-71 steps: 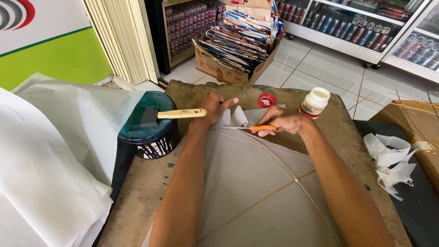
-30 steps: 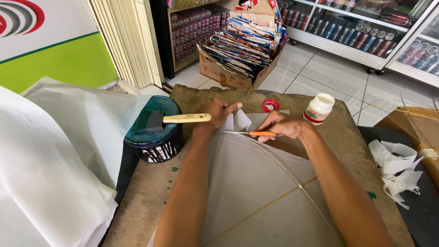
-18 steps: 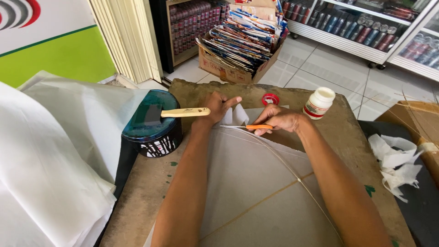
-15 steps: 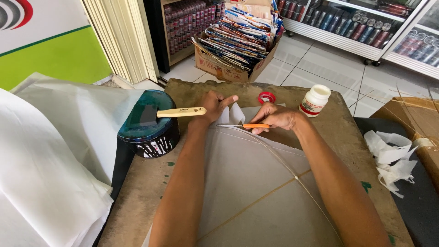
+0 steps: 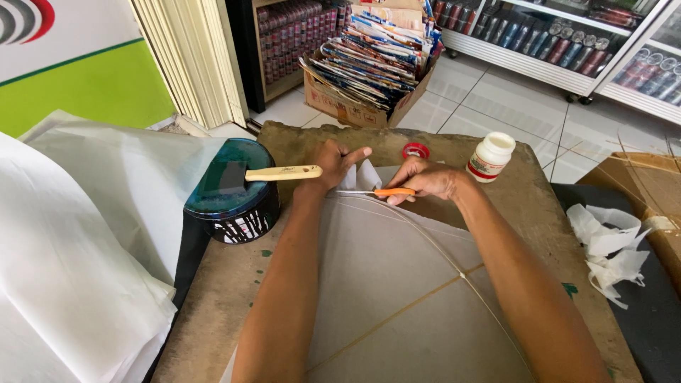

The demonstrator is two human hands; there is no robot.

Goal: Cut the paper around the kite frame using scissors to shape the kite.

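Note:
A pale paper kite sheet (image 5: 386,266) with thin bamboo sticks lies on a worn brown board (image 5: 528,202). My left hand (image 5: 337,162) presses down on the sheet's far tip, fingers spread. My right hand (image 5: 425,179) grips orange-handled scissors (image 5: 376,192), whose blades point left along the sheet's curved top edge toward my left hand. A small white paper flap (image 5: 367,175) stands up between the two hands.
A wooden-handled brush (image 5: 273,173) rests across a dark round tin (image 5: 231,191) at left. A white glue bottle (image 5: 491,157) and red cap (image 5: 415,150) stand behind my hands. White paper sheets (image 5: 78,234) lie left, paper scraps (image 5: 606,245) right, a box of magazines (image 5: 372,64) beyond.
The hands stay at the sheet's tip; the scissors have shifted slightly left along the top edge. The view wobbles a little.

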